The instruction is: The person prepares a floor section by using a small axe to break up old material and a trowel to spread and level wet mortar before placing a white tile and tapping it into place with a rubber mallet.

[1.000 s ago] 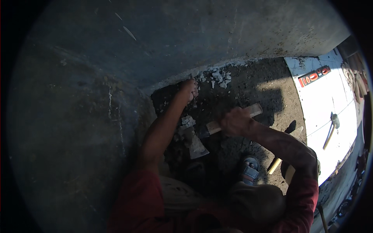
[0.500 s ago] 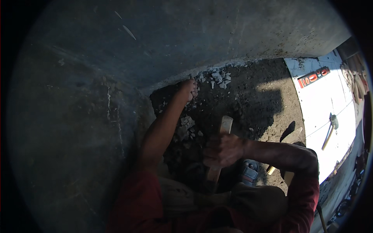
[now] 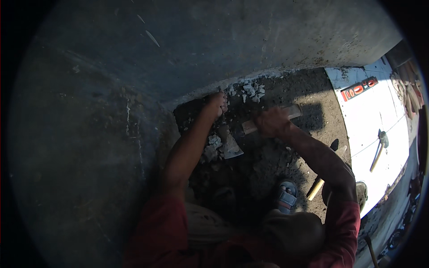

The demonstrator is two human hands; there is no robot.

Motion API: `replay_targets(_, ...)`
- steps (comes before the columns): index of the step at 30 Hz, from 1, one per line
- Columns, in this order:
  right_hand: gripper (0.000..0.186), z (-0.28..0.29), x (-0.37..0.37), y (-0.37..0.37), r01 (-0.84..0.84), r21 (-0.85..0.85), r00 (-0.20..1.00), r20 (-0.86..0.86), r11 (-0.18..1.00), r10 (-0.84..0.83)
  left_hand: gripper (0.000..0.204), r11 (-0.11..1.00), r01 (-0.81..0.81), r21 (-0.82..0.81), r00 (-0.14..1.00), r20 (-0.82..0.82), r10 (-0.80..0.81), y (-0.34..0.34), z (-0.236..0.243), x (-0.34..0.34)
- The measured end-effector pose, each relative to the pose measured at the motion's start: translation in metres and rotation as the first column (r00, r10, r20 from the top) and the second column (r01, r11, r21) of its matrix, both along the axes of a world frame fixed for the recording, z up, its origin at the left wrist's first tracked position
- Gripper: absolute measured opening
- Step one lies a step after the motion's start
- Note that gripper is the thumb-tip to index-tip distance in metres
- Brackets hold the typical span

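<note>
My left hand [image 3: 217,105] is closed in a fist low against the foot of the grey wall [image 3: 232,49]. What it grips, if anything, is hidden by the fingers. My right hand [image 3: 272,122] is wrapped around the wooden handle of a hatchet [image 3: 292,111], held nearly level. Its flared metal blade [image 3: 231,148] points back toward me, just below my left fist. Broken pale chips [image 3: 254,91] lie along the wall's base, and more rubble [image 3: 213,147] sits beside the blade.
White tiles [image 3: 371,125] at the right carry a red-and-black spirit level [image 3: 359,89] and a mallet [image 3: 383,139]. A tool with a yellowish wooden handle [image 3: 316,189] lies on the dirt [image 3: 333,116] near my sandalled foot [image 3: 287,196]. A second wall [image 3: 80,156] rises at the left.
My right hand has moved forward with the hatchet, whose handle has turned from upright to nearly level. The blade now shows near my left fist, which stays in place.
</note>
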State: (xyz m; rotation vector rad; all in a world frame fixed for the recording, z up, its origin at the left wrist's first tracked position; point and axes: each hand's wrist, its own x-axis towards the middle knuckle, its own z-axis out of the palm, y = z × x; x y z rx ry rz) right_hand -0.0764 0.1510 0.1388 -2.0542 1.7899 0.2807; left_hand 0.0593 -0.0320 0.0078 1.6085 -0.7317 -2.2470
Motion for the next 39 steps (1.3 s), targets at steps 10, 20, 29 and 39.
replay_targets(10,0.022,-0.02,0.007,0.037,-0.378,-0.293,0.908,0.067,0.878,0.413,0.028,0.992,0.114,0.05,0.982,-0.156,-0.105,-0.001,-0.013,-0.016)
replay_targets(20,0.029,-0.028,0.053,0.092,-0.384,-0.481,0.824,0.206,0.788,0.528,0.024,0.995,-0.042,0.086,0.998,0.041,0.038,-0.007,-0.063,0.014)
replay_targets(29,0.056,-0.034,0.007,0.119,0.177,0.136,0.912,0.349,0.975,-0.214,0.025,0.922,0.305,-0.239,0.938,0.243,-0.248,0.018,-0.054,0.015)
replay_targets(39,0.048,-0.062,-0.014,0.147,0.145,-0.07,0.921,0.374,0.987,-0.109,0.028,0.946,-0.198,-0.256,0.975,0.05,0.218,0.04,-0.021,0.015)
